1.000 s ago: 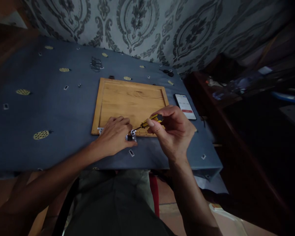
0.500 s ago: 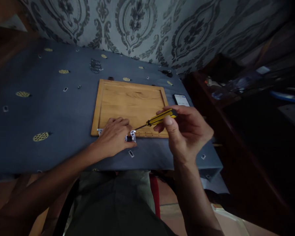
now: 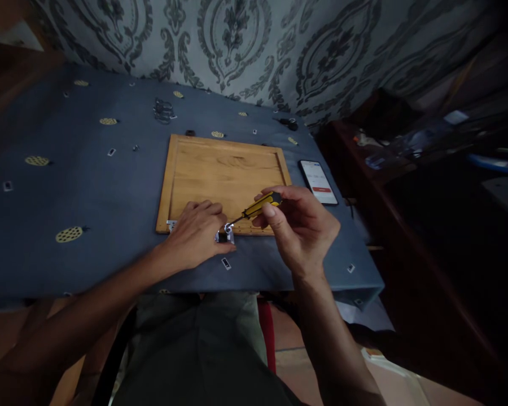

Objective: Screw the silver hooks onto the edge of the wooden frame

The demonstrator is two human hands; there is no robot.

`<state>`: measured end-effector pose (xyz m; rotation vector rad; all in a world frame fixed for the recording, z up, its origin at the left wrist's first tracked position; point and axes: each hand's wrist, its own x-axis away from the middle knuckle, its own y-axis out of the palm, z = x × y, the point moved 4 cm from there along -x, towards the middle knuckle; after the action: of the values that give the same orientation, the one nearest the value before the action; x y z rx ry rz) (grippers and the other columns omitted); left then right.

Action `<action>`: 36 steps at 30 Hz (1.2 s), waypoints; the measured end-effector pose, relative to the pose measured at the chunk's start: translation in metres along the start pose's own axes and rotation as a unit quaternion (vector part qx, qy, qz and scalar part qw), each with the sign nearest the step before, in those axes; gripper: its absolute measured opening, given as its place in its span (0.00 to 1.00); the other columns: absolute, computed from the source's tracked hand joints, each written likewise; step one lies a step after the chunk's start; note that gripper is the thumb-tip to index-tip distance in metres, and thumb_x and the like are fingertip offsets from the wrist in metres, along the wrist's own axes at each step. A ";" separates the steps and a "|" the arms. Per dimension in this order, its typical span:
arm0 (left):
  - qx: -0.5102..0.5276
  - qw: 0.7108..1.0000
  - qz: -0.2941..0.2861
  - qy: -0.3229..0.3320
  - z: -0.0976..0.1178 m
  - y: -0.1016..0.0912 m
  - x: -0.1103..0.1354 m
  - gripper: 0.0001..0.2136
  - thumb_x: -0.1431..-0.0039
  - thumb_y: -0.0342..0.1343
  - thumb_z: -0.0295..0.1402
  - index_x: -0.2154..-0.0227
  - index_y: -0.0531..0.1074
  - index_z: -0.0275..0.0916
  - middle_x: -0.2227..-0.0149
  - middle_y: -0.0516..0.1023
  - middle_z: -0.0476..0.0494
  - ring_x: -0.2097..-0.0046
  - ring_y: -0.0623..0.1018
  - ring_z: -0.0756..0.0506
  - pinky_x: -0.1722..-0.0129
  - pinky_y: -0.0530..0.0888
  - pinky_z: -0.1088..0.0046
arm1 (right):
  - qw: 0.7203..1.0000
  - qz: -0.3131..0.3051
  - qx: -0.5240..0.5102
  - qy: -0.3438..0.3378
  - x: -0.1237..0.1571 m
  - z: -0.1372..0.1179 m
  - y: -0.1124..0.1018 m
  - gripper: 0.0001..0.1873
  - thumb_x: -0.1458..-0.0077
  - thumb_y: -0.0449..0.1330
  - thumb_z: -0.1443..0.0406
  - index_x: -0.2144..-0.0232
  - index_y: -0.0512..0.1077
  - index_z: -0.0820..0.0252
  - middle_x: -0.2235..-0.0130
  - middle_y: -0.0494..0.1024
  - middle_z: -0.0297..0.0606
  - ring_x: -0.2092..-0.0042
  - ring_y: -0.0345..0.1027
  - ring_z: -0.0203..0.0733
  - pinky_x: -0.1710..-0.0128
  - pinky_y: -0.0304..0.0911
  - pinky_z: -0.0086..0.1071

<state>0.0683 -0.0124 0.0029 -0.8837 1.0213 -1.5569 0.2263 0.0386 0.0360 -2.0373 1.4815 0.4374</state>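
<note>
A yellow-and-black screwdriver (image 3: 258, 206) is pinched in my right hand (image 3: 302, 228), its shaft slanting down to the left. The tip meets a shiny metal hinge (image 3: 228, 230) at the near edge of a framed wooden panel (image 3: 226, 175). My left hand (image 3: 197, 234) lies over that edge, its fingers and thumb closed around the hinge and hiding much of it. Another bit of silver metal (image 3: 171, 225) shows left of this hand; whether it is the same piece is hidden. Small dark holes run along the panel's near edge to the right.
The panel lies on a blue patterned tablecloth (image 3: 97, 192). Right of it is a lit phone (image 3: 318, 182). Dark metal pieces (image 3: 163, 111) lie at the back, tiny parts (image 3: 136, 148) to the left, and a black object (image 3: 287, 123) at the back right.
My right hand has moved left and slightly down with the screwdriver, uncovering more of the phone. The left hand keeps its place on the hinge.
</note>
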 end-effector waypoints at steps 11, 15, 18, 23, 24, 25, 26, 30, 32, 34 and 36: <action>0.004 1.000 0.020 0.011 -0.002 0.003 0.001 0.15 0.41 0.70 0.44 0.62 0.79 0.38 0.58 0.79 0.42 0.49 0.77 0.35 0.51 0.70 0.58 | 0.996 -0.042 -0.067 0.037 -0.008 -0.004 0.003 0.11 0.41 0.71 0.59 0.63 0.75 0.56 0.63 0.84 0.33 0.77 0.72 0.29 0.77 0.71 0.25; 0.002 1.000 0.026 0.014 -0.002 0.003 0.002 0.14 0.41 0.70 0.44 0.62 0.79 0.38 0.59 0.79 0.42 0.50 0.78 0.36 0.50 0.70 0.58 | 0.997 -0.064 -0.024 0.021 -0.010 -0.006 0.003 0.11 0.38 0.69 0.60 0.53 0.80 0.54 0.61 0.83 0.33 0.74 0.73 0.30 0.74 0.72 0.27; 0.011 0.999 0.027 0.016 -0.003 0.004 0.002 0.14 0.40 0.70 0.43 0.59 0.80 0.38 0.56 0.80 0.41 0.48 0.77 0.35 0.49 0.71 0.57 | 0.998 -0.060 0.014 -0.003 -0.011 -0.009 0.004 0.09 0.39 0.70 0.59 0.59 0.81 0.56 0.63 0.82 0.34 0.71 0.74 0.33 0.72 0.72 0.29; 0.022 0.999 0.035 0.021 -0.004 0.004 0.002 0.13 0.40 0.70 0.42 0.59 0.79 0.40 0.52 0.81 0.41 0.46 0.77 0.35 0.47 0.71 0.55 | 0.998 -0.024 0.052 -0.014 -0.010 -0.010 0.006 0.13 0.41 0.71 0.55 0.68 0.77 0.57 0.69 0.78 0.32 0.73 0.70 0.33 0.75 0.69 0.29; 0.021 0.999 0.033 0.021 -0.004 0.004 0.002 0.13 0.40 0.70 0.42 0.59 0.79 0.40 0.52 0.81 0.40 0.46 0.77 0.35 0.47 0.71 0.55 | 0.998 -0.019 0.050 -0.014 -0.010 -0.010 0.007 0.14 0.42 0.72 0.55 0.69 0.76 0.57 0.70 0.77 0.31 0.73 0.69 0.33 0.75 0.69 0.28; 0.020 0.999 0.031 0.021 -0.004 0.004 0.002 0.13 0.40 0.70 0.42 0.59 0.79 0.40 0.52 0.81 0.40 0.46 0.78 0.35 0.47 0.71 0.55 | 0.999 -0.017 0.042 -0.012 -0.010 -0.010 0.007 0.14 0.43 0.72 0.55 0.69 0.75 0.57 0.71 0.75 0.30 0.73 0.69 0.33 0.75 0.69 0.28; 0.018 0.999 0.031 0.021 -0.004 0.004 0.002 0.13 0.40 0.70 0.41 0.58 0.79 0.40 0.52 0.81 0.40 0.46 0.78 0.35 0.46 0.71 0.55 | 0.999 -0.020 0.031 -0.006 -0.010 -0.010 0.007 0.15 0.43 0.73 0.55 0.69 0.74 0.57 0.71 0.75 0.30 0.72 0.69 0.33 0.74 0.69 0.28; 0.014 0.999 0.032 0.023 -0.003 0.004 0.002 0.14 0.40 0.70 0.41 0.56 0.79 0.41 0.52 0.81 0.40 0.47 0.77 0.35 0.46 0.71 0.55 | 0.998 -0.047 -0.010 0.045 -0.011 -0.008 0.007 0.16 0.44 0.73 0.53 0.68 0.74 0.57 0.69 0.77 0.31 0.72 0.70 0.33 0.73 0.71 0.28; 0.014 0.999 0.032 0.022 -0.003 0.004 0.002 0.14 0.41 0.70 0.42 0.56 0.79 0.41 0.53 0.81 0.41 0.48 0.77 0.35 0.47 0.71 0.55 | 0.996 -0.064 -0.027 0.057 -0.012 -0.008 0.005 0.17 0.44 0.73 0.52 0.68 0.74 0.57 0.69 0.78 0.31 0.72 0.71 0.33 0.73 0.71 0.28; 0.013 0.999 0.031 0.021 -0.003 0.003 0.001 0.14 0.40 0.70 0.42 0.57 0.79 0.41 0.54 0.80 0.41 0.48 0.78 0.35 0.47 0.71 0.55 | 0.994 -0.086 -0.041 0.058 -0.014 -0.008 0.003 0.17 0.44 0.73 0.52 0.68 0.76 0.58 0.68 0.80 0.32 0.71 0.72 0.33 0.72 0.72 0.28; 0.009 1.000 0.024 0.018 -0.003 0.002 0.001 0.14 0.40 0.70 0.43 0.57 0.80 0.40 0.54 0.80 0.42 0.49 0.78 0.35 0.48 0.71 0.55 | 0.991 -0.111 -0.046 0.056 -0.015 -0.008 0.000 0.15 0.43 0.72 0.54 0.62 0.79 0.58 0.66 0.82 0.34 0.69 0.74 0.34 0.70 0.74 0.29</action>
<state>0.0660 -0.0133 -0.0006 -0.8160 1.0451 -1.5438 0.2209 0.0449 0.0502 -2.3030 1.2983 0.3091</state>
